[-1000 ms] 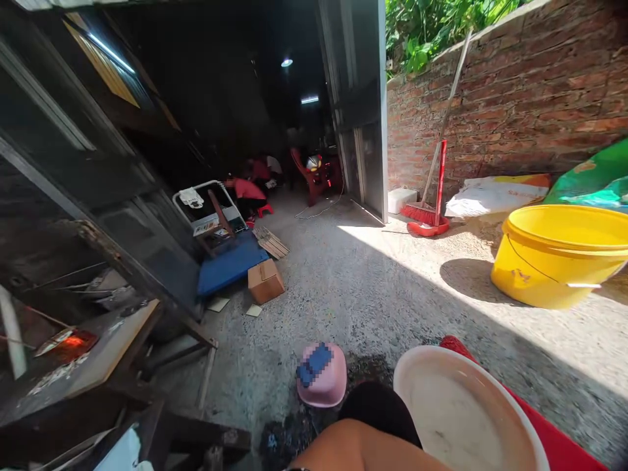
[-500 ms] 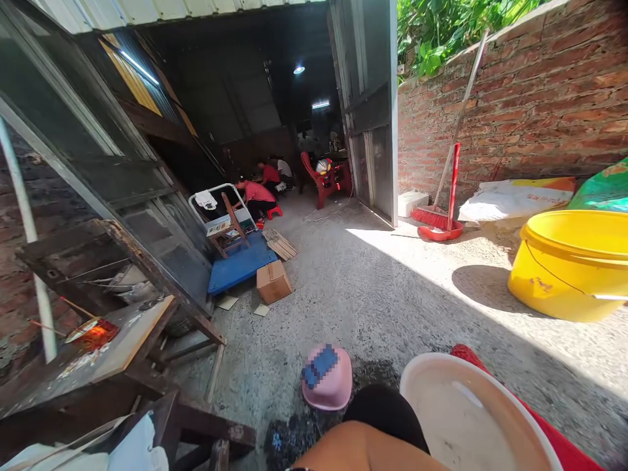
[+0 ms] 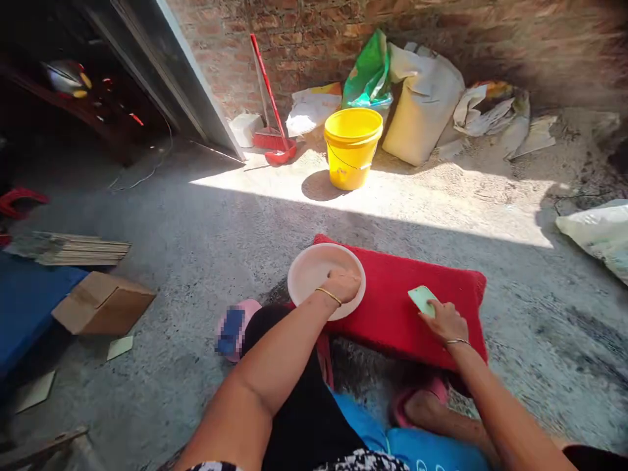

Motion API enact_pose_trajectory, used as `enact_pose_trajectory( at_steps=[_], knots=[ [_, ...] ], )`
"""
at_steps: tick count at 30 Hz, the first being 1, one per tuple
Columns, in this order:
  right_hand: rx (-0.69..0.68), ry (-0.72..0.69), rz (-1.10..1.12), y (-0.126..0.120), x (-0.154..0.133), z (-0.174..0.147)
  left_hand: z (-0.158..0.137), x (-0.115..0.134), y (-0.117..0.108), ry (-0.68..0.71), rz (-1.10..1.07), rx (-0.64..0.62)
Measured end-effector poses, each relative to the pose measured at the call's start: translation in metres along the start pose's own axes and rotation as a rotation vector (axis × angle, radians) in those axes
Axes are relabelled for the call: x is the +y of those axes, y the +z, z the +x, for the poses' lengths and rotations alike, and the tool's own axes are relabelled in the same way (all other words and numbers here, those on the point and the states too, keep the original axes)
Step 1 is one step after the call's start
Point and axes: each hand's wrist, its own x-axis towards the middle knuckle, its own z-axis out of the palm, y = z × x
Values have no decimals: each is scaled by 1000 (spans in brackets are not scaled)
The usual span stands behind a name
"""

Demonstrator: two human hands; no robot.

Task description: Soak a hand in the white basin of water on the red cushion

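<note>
Slab, pale green, thin, rounded at the corners: over the right half of the tabletop; we cannot tell whether it touches the cover. Right grip: pinching the slab by its near end, thumb across the upper face; thin bangle at the wrist.

Basin, whitish, round, shallow: on the left end of the tabletop. Left grip: inside the basin, toward its right side, fingers turned down and mostly hidden; we cannot tell whether they are spread, pressed together or pinching anything. Gold-coloured bangle at this wrist.

Tabletop: low, long, under a red, fleecy cover. Below its right part, we list one pink slipper, worn on a foot.

Tub, pink: on the floor just beside the knee, partly masked by a pixelated blue patch.

Bucket, yellow, upright: on the sunlit floor beyond the tabletop. Behind it, along the brick wall, we count a green sack and a bulky cream sack; to their left, a red dustpan and a broom.

Box, brown cardboard: on the floor at far left.
</note>
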Motion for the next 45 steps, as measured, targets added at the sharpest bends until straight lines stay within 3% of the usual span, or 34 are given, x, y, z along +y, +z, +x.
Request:
enact_pose_trajectory(
  at_steps=[5,8,11,14,17,20,23,30,33,35,39,42,45],
  knots=[
    [-24,-198,43,13,-75,-1,3,-8,-6,10,35,-54],
    [-71,-201,36,21,-84,3,4,-6,-5,26,50,-65],
    [-107,-103,15,32,-26,-2,5,-5,-3,38,60,-66],
    [-132,82,-21,40,72,-16,4,-5,-2,40,67,-56],
    [-173,352,-55,44,158,-31,1,-3,-2,52,66,-51],
    [-174,486,-73,44,193,-39,0,-1,-3,60,67,-54],
    [-149,315,-49,38,162,-39,1,1,-5,61,74,-70],
    [-129,-341,-55,20,-20,-39,5,2,-4,54,95,-92],
    [-126,-483,-48,18,-77,-44,7,1,-2,62,97,-93],
    [-132,-542,-50,19,-97,-46,8,0,0,72,95,-90],
    [-177,-572,-74,23,-85,-49,10,-2,2,79,89,-83],
    [-206,-485,-104,28,-37,-54,8,-2,2,83,84,-82],
    [-236,-341,-142,30,29,-62,5,-3,2,87,81,-71]
  ],
)
